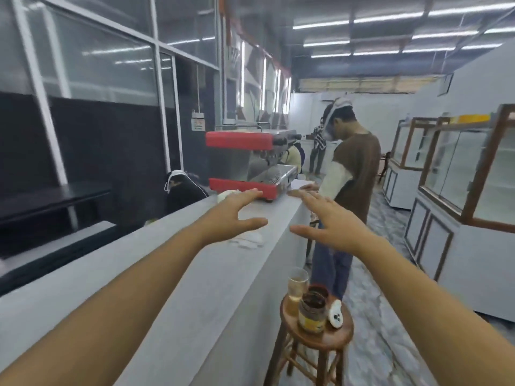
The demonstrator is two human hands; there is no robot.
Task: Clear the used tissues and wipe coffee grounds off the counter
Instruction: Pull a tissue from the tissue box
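1. Both hands are stretched out above the table (211,274), spread open and holding nothing. The left hand (234,215) hovers over a crumpled tissue (248,240), which lies flat on the table just at its 6 o'clock; I'd say it is placed to come down and gather it.
2. A second wad of tissue (227,195) sits farther off at 12 o'clock, just beside the red espresso machine (250,160). The blur hides any coffee grounds, so I cannot tell where they lie.
3. The right hand (328,221) floats near the table's right edge, likely ready to help.
4. The table is long, pale grey and mostly bare. At 4 o'clock a wooden stool (317,337) carries a glass (297,288) and an open jar (312,310).
5. Another person (351,174) stands at 1 o'clock, with glass display cabinets (462,168) at 3 o'clock.
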